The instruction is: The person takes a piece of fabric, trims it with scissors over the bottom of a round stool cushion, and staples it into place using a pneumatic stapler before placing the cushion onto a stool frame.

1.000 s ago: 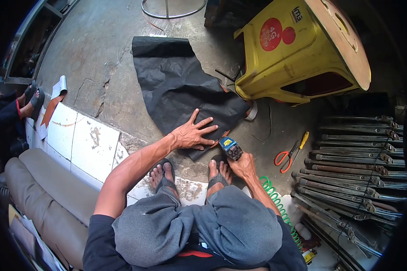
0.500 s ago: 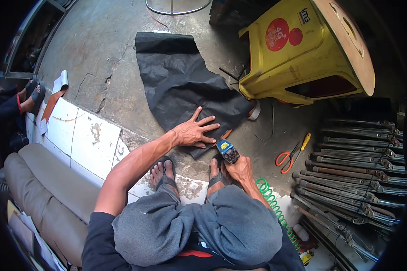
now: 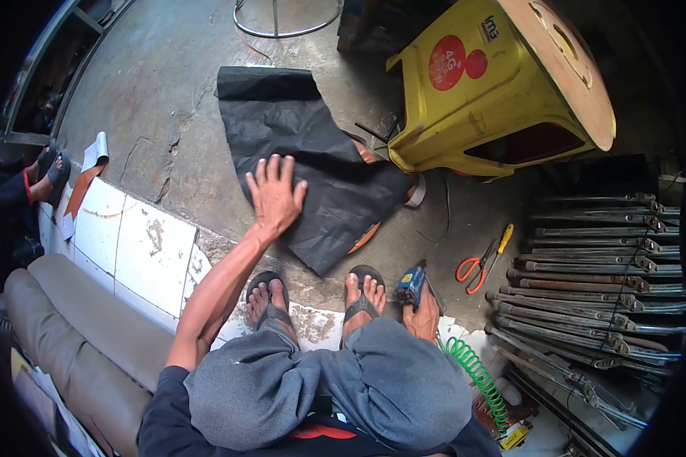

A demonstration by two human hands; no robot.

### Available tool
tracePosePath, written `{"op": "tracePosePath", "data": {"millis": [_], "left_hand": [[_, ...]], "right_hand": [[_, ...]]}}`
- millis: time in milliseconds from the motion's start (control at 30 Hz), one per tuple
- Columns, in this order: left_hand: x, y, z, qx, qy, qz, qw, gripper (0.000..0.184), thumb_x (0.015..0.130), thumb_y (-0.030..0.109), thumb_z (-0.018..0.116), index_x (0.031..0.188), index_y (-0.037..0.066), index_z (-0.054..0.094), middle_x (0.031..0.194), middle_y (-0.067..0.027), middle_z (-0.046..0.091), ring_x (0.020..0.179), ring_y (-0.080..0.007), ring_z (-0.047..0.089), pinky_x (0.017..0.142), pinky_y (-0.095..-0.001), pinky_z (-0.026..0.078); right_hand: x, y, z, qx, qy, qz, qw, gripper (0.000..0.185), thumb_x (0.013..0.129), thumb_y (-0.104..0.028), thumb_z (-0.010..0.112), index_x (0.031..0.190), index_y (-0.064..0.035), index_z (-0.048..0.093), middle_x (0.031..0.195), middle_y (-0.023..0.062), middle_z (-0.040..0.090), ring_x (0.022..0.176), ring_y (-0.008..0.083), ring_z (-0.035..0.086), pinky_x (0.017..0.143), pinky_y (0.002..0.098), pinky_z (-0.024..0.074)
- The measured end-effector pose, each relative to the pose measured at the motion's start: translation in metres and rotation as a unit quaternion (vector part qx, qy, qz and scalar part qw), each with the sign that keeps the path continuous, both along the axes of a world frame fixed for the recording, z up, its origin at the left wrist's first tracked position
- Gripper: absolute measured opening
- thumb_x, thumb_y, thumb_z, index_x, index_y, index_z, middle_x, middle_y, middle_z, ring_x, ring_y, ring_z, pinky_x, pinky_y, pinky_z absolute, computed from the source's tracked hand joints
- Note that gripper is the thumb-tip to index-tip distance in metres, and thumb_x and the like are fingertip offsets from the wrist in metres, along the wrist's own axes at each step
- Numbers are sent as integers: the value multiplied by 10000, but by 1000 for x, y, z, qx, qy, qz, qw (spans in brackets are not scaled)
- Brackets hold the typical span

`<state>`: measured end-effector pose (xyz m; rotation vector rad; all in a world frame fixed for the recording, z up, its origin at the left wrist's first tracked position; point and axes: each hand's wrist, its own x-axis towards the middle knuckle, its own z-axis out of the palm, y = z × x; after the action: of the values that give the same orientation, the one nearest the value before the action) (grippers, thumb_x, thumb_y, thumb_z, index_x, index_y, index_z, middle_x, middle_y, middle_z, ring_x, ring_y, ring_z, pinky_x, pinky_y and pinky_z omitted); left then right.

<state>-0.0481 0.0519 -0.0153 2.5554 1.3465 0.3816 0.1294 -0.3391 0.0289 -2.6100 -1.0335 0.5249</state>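
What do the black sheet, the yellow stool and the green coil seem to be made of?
Black sheet: probably thin synthetic fabric or coated cloth, mostly matte, judging by its creases.
Yellow stool: body most likely moulded plastic, scuffed low sheen, with rounded edges.
Green coil: looks like smooth plastic tubing, given its even loops.

The black sheet [image 3: 328,198], dull and creased, lies spread on the floor [image 3: 168,99], its far edge straight, its near end tapering to a corner. Orange material [image 3: 366,239] peeks from beneath its right side (in two spots). The blue tool [image 3: 410,285], bearing a small label, is held tilted, apart from the sheet.
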Motion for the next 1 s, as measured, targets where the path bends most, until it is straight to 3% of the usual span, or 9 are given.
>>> {"op": "tracePosePath", "data": {"millis": [100,233,300,433,500,633,733,900,1000], "left_hand": [[13,29,-4,-156,-9,96,983,689,979,468,571,1502,40,436,1440,-237,496,1302,-459,507,1095,-637,333],[39,62,-2,-243,-1,189,951,687,999,558,489,1383,-9,532,1348,-297,568,1238,-474,554,1051,-564,416],[48,75,-13,-205,-4,191,960,712,996,606,458,1248,-40,621,1249,-315,632,1182,-493,595,1019,-560,452],[55,81,2,-237,23,207,949,805,998,658,378,1091,-66,717,1097,-348,691,1080,-513,661,979,-558,494],[54,81,7,-270,30,168,948,839,995,665,363,1093,-84,727,1115,-372,674,1096,-522,650,992,-551,491],[54,73,26,-290,67,63,953,852,989,663,372,981,-103,745,1046,-381,679,1086,-541,640,984,-547,496],[48,48,31,-309,108,-31,944,830,978,674,405,915,-76,756,976,-363,692,995,-505,681,909,-543,530],[41,5,32,-304,120,-66,943,672,1006,597,465,931,-22,715,930,-299,708,959,-482,685,866,-549,529],[36,13,10,-262,121,-143,947,475,1003,447,547,1100,5,691,1142,-260,686,1080,-451,663,888,-502,535]], "right_hand": [[6,-49,-9,-96,37,-2,995,748,778,-138,616,1467,81,426,1193,309,630,1124,487,585,1006,531,459],[44,-74,-5,-137,80,3,987,556,817,-164,644,1353,-18,613,1023,255,673,975,430,651,917,502,506],[80,-65,-11,-82,47,-165,982,464,844,-224,658,1277,-59,684,1009,224,690,1000,390,675,933,475,518],[163,-61,-59,-32,-116,-252,960,529,888,-319,662,1332,-34,626,1139,227,697,1115,384,663,997,452,497],[186,-58,-71,-35,-160,-280,946,557,901,-350,666,1349,-24,604,1170,230,690,1138,391,651,1012,454,486],[199,-50,-64,-52,-1,-288,956,626,898,-385,722,1361,-1,547,1199,281,633,1168,437,596,1017,469,459],[208,-62,-87,-106,-112,-288,945,629,868,-423,747,1291,6,568,1197,273,666,1166,417,633,1003,468,479],[206,-65,-80,-59,-21,-389,919,617,787,-313,814,1216,33,535,1056,269,686,980,439,672,919,467,506],[205,-63,-74,13,24,-419,908,549,775,-243,811,1156,60,556,972,161,698,848,279,672,781,370,527]]}}
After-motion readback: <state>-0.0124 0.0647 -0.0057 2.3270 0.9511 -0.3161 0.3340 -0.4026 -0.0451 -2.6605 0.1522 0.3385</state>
